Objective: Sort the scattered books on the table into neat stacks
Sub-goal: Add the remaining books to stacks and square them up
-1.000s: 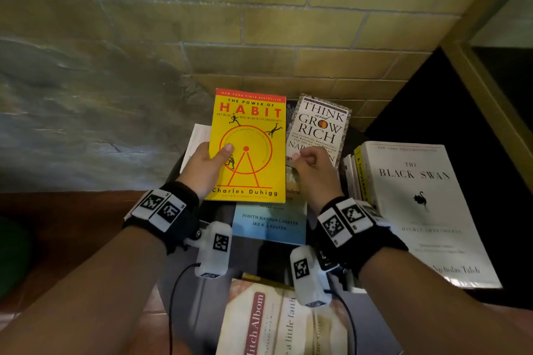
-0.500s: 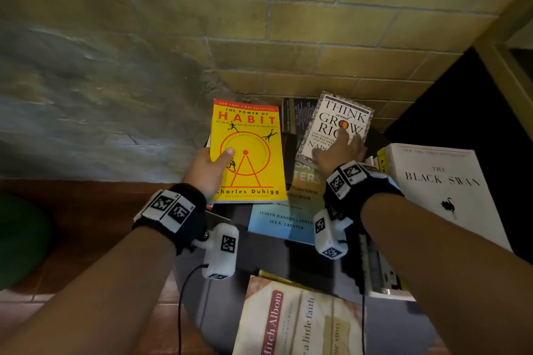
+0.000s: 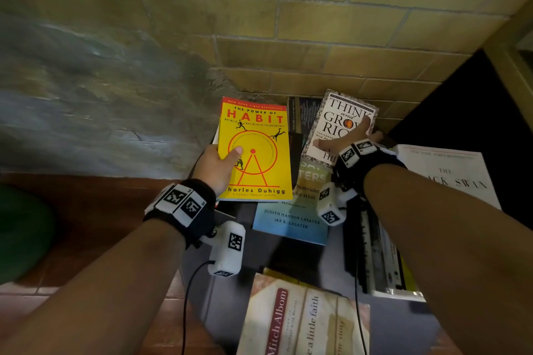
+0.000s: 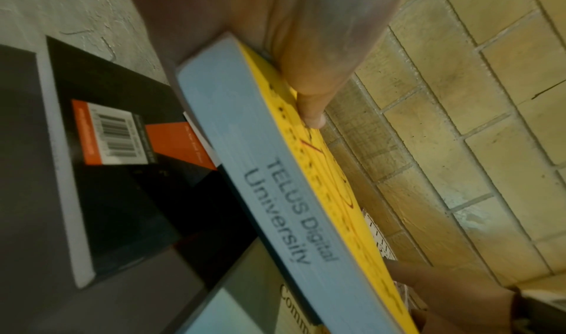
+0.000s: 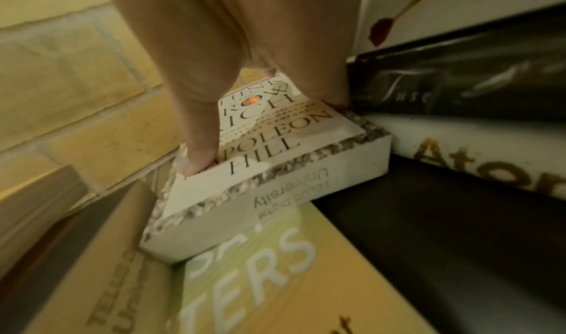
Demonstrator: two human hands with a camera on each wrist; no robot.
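My left hand holds the yellow book "The Power of Habit" by its lower left edge, thumb on the cover and fingers hidden beneath. The left wrist view shows this yellow book lifted and tilted above other books, with the thumb pressed on top. My right hand lies spread over the white book "Think and Grow Rich" at the back. In the right wrist view the thumb and fingers clamp the white book from both long edges.
A blue-green book lies on the dark table partly under both books. "The Black Swan" tops a stack at right. A Mitch Albom book lies near me. A black-and-orange book sits below left. A brick wall stands close behind.
My right hand has slid forward from the white book's near edge to span its cover and grip its sides. My left hand keeps hold of the yellow book.
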